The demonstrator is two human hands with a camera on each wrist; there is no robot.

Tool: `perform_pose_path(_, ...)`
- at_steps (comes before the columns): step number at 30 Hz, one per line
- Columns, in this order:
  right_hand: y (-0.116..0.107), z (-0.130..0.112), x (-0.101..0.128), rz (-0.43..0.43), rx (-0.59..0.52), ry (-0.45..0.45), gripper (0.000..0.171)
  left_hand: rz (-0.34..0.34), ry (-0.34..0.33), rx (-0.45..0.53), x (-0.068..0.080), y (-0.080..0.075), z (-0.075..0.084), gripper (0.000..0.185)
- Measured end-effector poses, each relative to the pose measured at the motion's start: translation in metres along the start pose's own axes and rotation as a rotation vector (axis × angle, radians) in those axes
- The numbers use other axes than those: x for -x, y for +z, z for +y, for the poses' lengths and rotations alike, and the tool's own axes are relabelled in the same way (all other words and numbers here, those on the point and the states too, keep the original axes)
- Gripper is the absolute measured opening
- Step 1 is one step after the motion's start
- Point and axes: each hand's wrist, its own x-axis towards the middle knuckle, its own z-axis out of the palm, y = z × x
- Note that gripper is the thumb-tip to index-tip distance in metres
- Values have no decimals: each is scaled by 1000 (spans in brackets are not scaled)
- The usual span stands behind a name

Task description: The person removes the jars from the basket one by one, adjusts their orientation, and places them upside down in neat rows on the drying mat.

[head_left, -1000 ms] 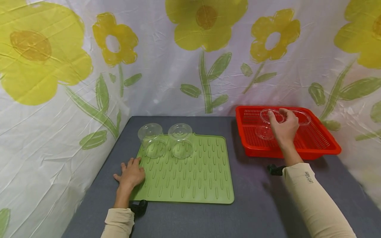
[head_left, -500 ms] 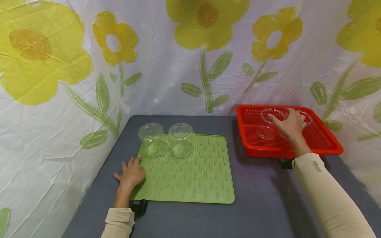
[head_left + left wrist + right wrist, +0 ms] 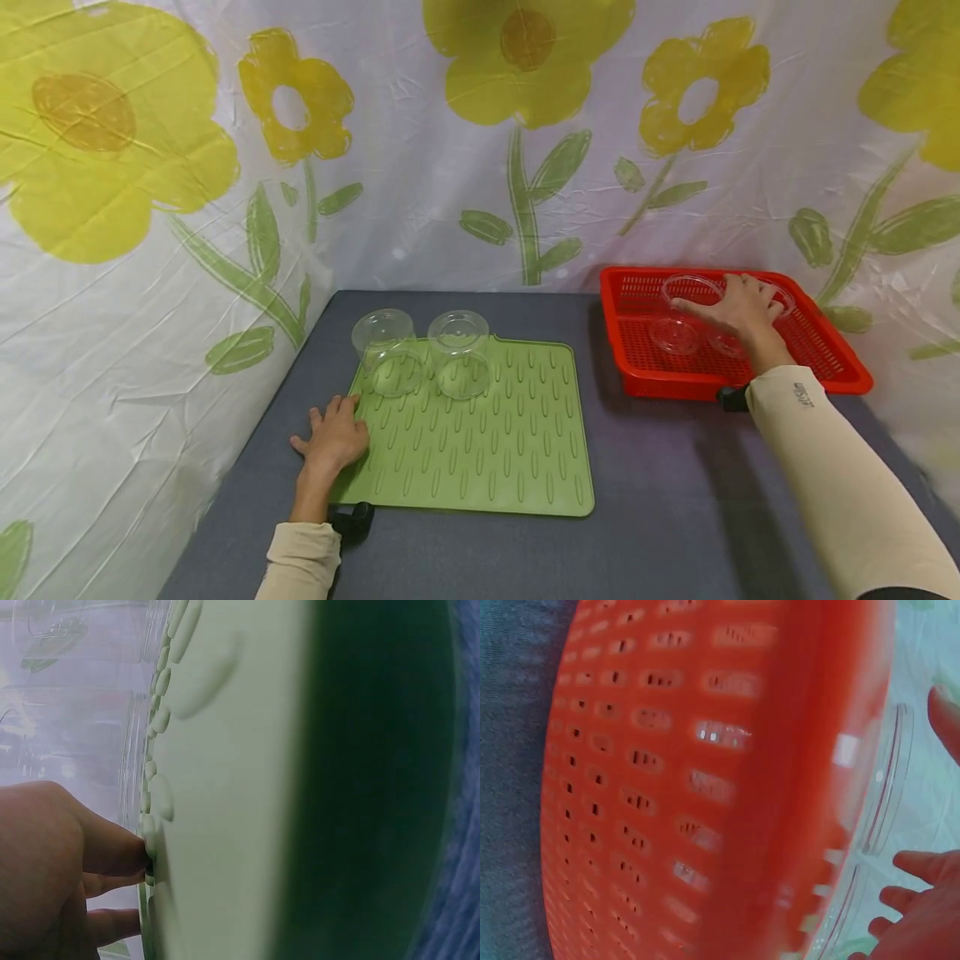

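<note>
Since a second ago, the right hand (image 3: 746,310) has reached further back over the red basket (image 3: 832,367), from the nearer clear cup (image 3: 678,321) toward the second cup behind it. Its fingers are spread and relaxed across the two rims, and I cannot tell whether they grip anything. The left hand (image 3: 335,436) rests flat, fingers apart, on the near left edge of the green mat (image 3: 495,450), where two clear containers (image 3: 420,352) stand upside down at the far side.
</note>
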Motion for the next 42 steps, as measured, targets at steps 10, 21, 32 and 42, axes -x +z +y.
perform_pose_path(10,-6,4,-2,-119,22,4,125,1,0,-6,0,0,-1,55)
perform_pose_path(21,-15,0,-2,-215,56,7,118,-2,13,-4,1,-1,0,54)
perform_pose_path(32,-15,0,-8,-256,56,23,118,-4,10,2,1,-2,3,54)
perform_pose_path(42,-17,-2,-11,-286,39,17,119,-3,8,8,0,-3,2,54)
